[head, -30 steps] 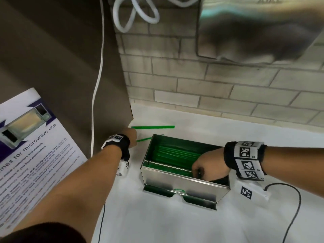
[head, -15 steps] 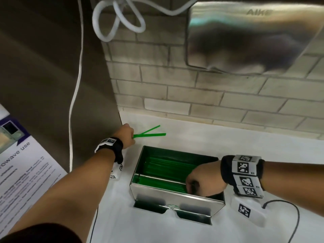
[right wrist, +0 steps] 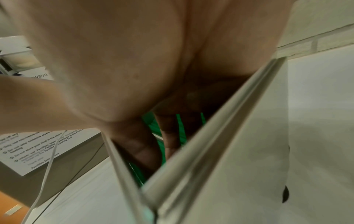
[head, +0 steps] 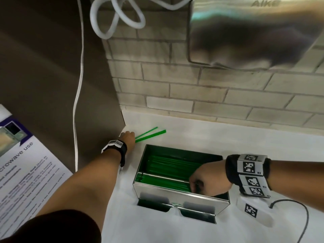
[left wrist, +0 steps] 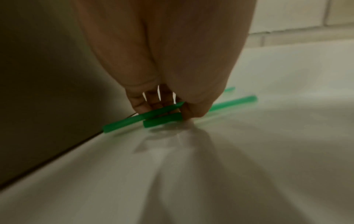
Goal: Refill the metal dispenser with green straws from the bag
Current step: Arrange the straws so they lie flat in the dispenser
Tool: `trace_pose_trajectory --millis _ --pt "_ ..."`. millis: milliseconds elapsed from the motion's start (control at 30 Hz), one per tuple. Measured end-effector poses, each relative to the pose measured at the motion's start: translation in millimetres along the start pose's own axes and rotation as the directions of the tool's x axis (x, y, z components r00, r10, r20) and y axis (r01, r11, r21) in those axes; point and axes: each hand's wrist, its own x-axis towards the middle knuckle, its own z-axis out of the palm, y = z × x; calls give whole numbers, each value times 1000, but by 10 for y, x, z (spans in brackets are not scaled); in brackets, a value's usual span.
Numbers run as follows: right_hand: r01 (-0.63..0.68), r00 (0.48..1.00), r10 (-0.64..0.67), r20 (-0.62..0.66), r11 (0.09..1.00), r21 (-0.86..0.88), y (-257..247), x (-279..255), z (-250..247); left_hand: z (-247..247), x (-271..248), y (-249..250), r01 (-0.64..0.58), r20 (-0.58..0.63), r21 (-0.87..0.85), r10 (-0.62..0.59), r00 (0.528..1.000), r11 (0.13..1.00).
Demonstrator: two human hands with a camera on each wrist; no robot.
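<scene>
The metal dispenser (head: pixel 180 195) sits open-topped in the lower middle of the head view on the white counter (head: pixel 228 137), with a layer of green straws (head: pixel 168 165) lying flat inside it. Your right hand (head: pixel 208 181) is down in the box at its near right corner, fingers (right wrist: pixel 138 145) curled among the straws there; whether they actually grip any, you cannot tell from these pictures. Up and to the left of the box, near the corner where the brown panel (head: pixel 52 85) meets the brick wall (head: pixel 192 95), your left hand (head: pixel 128 137) pinches two loose straws (head: pixel 150 135) at one end, low over the counter; their free ends fan apart toward the right. A white cable (head: pixel 78 85) hangs down the panel at upper left, and a printed notice (head: pixel 22 172) lies at the left edge.
</scene>
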Motion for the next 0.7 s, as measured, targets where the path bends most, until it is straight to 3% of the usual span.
trace_pose_trajectory --millis 133,267,467,600,700 --pt "3 1000 -3 -3 1000 -8 -6 23 12 137 -218 91 25 67 -10 -25 997 1000" --pt "16 1000 -16 -12 1000 -12 9 24 -3 -177 -467 76 9 163 -132 13 987 991" --pt "-29 999 29 -35 999 -17 17 -5 -134 -1091 -1275 124 -31 -68 -316 11 998 948" --pt "-87 993 90 -76 996 35 111 -27 -217 -1506 -1973 223 -128 -58 -165 120 991 978" --pt "-131 981 131 -145 991 10 167 -28 -271 -1590 -2296 313 -203 50 -3 203 978 979"
